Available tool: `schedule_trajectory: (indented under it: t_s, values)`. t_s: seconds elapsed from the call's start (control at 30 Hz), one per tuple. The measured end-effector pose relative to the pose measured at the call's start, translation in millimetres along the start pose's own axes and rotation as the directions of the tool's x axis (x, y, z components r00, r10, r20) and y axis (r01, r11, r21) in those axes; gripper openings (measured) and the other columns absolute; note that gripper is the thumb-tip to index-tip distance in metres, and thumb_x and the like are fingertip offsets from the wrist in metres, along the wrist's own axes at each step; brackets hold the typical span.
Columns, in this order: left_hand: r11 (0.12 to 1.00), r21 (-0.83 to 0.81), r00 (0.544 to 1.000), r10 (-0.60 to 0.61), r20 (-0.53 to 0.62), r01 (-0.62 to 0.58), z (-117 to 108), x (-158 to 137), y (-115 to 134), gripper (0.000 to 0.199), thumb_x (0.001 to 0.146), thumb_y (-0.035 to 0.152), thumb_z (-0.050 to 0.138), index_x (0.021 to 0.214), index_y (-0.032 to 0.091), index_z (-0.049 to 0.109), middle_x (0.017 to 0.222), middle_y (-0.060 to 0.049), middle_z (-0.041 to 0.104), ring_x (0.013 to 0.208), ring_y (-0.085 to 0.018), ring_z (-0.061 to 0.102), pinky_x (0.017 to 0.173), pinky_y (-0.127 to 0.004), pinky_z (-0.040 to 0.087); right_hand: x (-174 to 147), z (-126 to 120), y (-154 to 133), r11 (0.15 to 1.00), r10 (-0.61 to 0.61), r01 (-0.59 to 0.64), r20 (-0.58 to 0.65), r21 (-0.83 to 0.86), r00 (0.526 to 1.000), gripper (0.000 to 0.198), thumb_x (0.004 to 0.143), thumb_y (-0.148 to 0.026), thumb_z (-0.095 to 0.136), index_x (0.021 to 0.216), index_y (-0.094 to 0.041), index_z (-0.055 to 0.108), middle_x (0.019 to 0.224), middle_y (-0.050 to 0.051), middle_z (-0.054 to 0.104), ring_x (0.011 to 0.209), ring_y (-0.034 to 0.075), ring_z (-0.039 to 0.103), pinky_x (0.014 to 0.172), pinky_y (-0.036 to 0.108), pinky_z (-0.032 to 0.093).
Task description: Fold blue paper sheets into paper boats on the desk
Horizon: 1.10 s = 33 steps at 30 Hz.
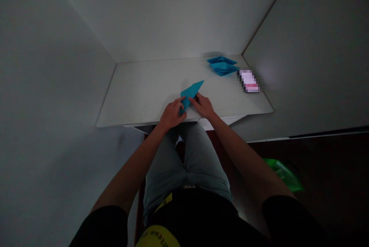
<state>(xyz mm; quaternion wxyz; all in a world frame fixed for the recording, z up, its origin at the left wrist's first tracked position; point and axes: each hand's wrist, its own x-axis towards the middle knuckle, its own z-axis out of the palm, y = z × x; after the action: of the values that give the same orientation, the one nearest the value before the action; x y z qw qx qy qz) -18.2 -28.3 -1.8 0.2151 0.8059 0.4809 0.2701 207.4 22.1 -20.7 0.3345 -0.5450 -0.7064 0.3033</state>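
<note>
A folded piece of blue paper (191, 90) is held between my two hands near the front edge of the white table. One pointed end of it reaches up and to the right. My left hand (172, 114) grips its lower left part, fingers bent over the paper. On the lower right side, my right hand (204, 105) pinches the paper's edge with the thumb and fingers. Parts of the paper's lower end are hidden behind my fingers.
Two folded blue paper boats (222, 66) rest side by side at the back right of the white table (138, 93). A phone (249, 80) with a lit, blurred screen lies beside them. Walls enclose the table's back and sides. Something green (284, 174) sits low at the right.
</note>
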Motion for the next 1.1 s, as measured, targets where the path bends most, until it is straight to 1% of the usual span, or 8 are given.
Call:
schedule_trajectory:
  t_s: [0.17, 0.27, 0.5, 0.63, 0.8, 0.9, 1.0, 1.1]
  values:
    - [0.985, -0.152, 0.985, -0.1, -0.143, 0.078, 8, 11, -4, 0.046, 0.099, 0.038, 0.081, 0.137, 0.025, 0.061, 0.149, -0.014, 0.073, 0.138, -0.033, 0.072, 0.121, -0.054, 0.054, 1, 9, -2, 0.975, -0.093, 0.069, 0.104, 0.212, 0.99, 0.056, 0.106, -0.063, 0.063, 0.149, -0.028, 0.068, 0.112, 0.005, 0.084, 0.094, 0.026, 0.077, 0.088, 0.041, 0.061]
    - [0.97, -0.234, 0.98, -0.106, -0.166, 0.066, 12, 17, -8, 0.046, 0.101, 0.041, 0.079, 0.141, 0.025, 0.064, 0.141, -0.013, 0.078, 0.132, -0.03, 0.075, 0.119, -0.05, 0.057, 1, 12, -2, 0.962, -0.109, 0.073, 0.122, 0.263, 0.986, 0.065, 0.105, -0.061, 0.064, 0.159, -0.025, 0.063, 0.111, 0.006, 0.082, 0.092, 0.026, 0.076, 0.089, 0.042, 0.062]
    - [0.906, -0.415, 0.988, -0.133, -0.083, 0.087, 10, 18, -14, 0.045, 0.102, 0.044, 0.078, 0.142, 0.025, 0.068, 0.143, -0.011, 0.079, 0.131, -0.028, 0.078, 0.119, -0.048, 0.06, 1, 9, -3, 0.951, -0.11, 0.079, 0.09, 0.298, 0.99, 0.071, 0.104, -0.062, 0.068, 0.165, -0.027, 0.059, 0.113, 0.007, 0.082, 0.095, 0.026, 0.075, 0.092, 0.044, 0.064]
    - [0.888, -0.443, 0.984, -0.166, -0.057, 0.125, 10, 19, -18, 0.038, 0.104, 0.043, 0.074, 0.139, 0.027, 0.072, 0.143, -0.01, 0.08, 0.132, -0.028, 0.077, 0.122, -0.05, 0.059, 0, 7, -3, 0.954, -0.1, 0.067, 0.1, 0.293, 0.99, 0.071, 0.103, -0.064, 0.067, 0.164, -0.028, 0.059, 0.115, 0.006, 0.082, 0.093, 0.025, 0.075, 0.09, 0.042, 0.064]
    - [0.867, -0.485, 0.982, -0.173, -0.072, 0.117, 10, 19, -19, 0.036, 0.107, 0.042, 0.068, 0.138, 0.024, 0.073, 0.14, -0.01, 0.081, 0.131, -0.026, 0.078, 0.12, -0.047, 0.06, 0, 8, -1, 0.954, -0.086, 0.055, 0.096, 0.295, 0.992, 0.072, 0.103, -0.065, 0.068, 0.164, -0.028, 0.057, 0.112, 0.006, 0.082, 0.09, 0.025, 0.075, 0.089, 0.043, 0.063]
    - [0.86, -0.487, 0.975, -0.212, -0.067, 0.153, 8, 18, -17, 0.039, 0.108, 0.045, 0.067, 0.14, 0.025, 0.073, 0.143, -0.011, 0.08, 0.128, -0.026, 0.079, 0.111, -0.044, 0.065, 1, 9, 0, 0.953, -0.086, 0.054, 0.092, 0.299, 0.992, 0.071, 0.103, -0.066, 0.067, 0.163, -0.028, 0.057, 0.11, 0.006, 0.082, 0.089, 0.025, 0.075, 0.086, 0.042, 0.063]
    - [0.853, -0.486, 0.971, -0.237, -0.039, 0.189, 6, 18, -16, 0.047, 0.101, 0.048, 0.077, 0.142, 0.025, 0.073, 0.146, -0.013, 0.079, 0.121, -0.028, 0.082, 0.095, -0.039, 0.069, 1, 9, 0, 0.954, -0.097, 0.067, 0.09, 0.291, 0.991, 0.072, 0.103, -0.065, 0.068, 0.163, -0.028, 0.057, 0.109, 0.006, 0.081, 0.088, 0.025, 0.075, 0.085, 0.042, 0.062]
    - [0.843, -0.51, 0.975, -0.219, -0.03, 0.173, 7, 18, -16, 0.046, 0.099, 0.046, 0.078, 0.14, 0.024, 0.073, 0.143, -0.013, 0.079, 0.118, -0.027, 0.083, 0.093, -0.038, 0.069, 1, 9, 0, 0.951, -0.099, 0.068, 0.087, 0.302, 0.991, 0.073, 0.101, -0.066, 0.069, 0.162, -0.027, 0.058, 0.107, 0.006, 0.081, 0.086, 0.024, 0.075, 0.084, 0.041, 0.062]
